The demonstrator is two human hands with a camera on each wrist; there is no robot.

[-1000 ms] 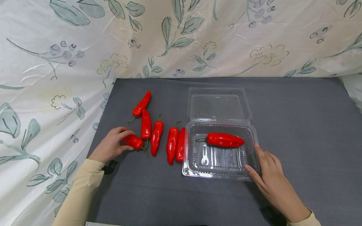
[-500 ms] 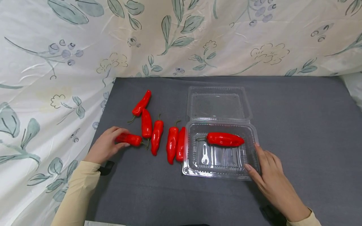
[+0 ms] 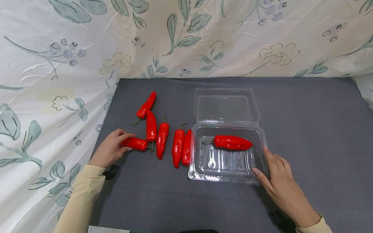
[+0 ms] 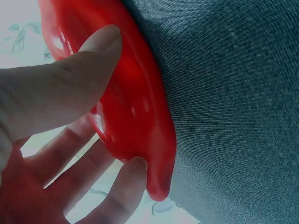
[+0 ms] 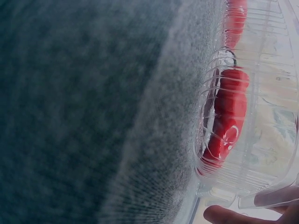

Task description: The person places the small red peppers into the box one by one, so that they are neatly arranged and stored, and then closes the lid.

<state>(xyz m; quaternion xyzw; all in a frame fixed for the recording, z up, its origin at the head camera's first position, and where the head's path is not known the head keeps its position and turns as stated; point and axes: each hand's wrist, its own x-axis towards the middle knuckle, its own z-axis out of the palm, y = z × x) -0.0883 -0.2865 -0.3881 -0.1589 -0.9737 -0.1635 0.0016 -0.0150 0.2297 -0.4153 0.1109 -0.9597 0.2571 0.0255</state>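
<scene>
My left hand [image 3: 109, 149] pinches a glossy red pepper [image 3: 137, 144] at the left of the dark cloth, thumb on one side and fingers on the other. Its stem end points right, and the left wrist view shows the tapered tip of this pepper [image 4: 135, 107] near my fingers. With thumb and fingers, my right hand [image 3: 284, 184] holds the right rim of a clear plastic clamshell container [image 3: 224, 179], which stands open. One red pepper [image 3: 233, 143] lies inside its base, stem to the left. The right wrist view shows this pepper [image 5: 229, 112] through the plastic wall.
Several more red peppers lie between my hands: one at the back [image 3: 146, 105], others near the middle [image 3: 162, 137], and one [image 3: 186, 147] against the container's left side. The container's lid [image 3: 224, 105] lies folded back. Floral fabric [image 3: 233, 38] hangs behind the grey-covered table [image 3: 314, 129].
My left hand has shifted a little leftward, and the pepper in its fingers has turned closer to level, its stem end swinging away from me. The right hand stays at the container.
</scene>
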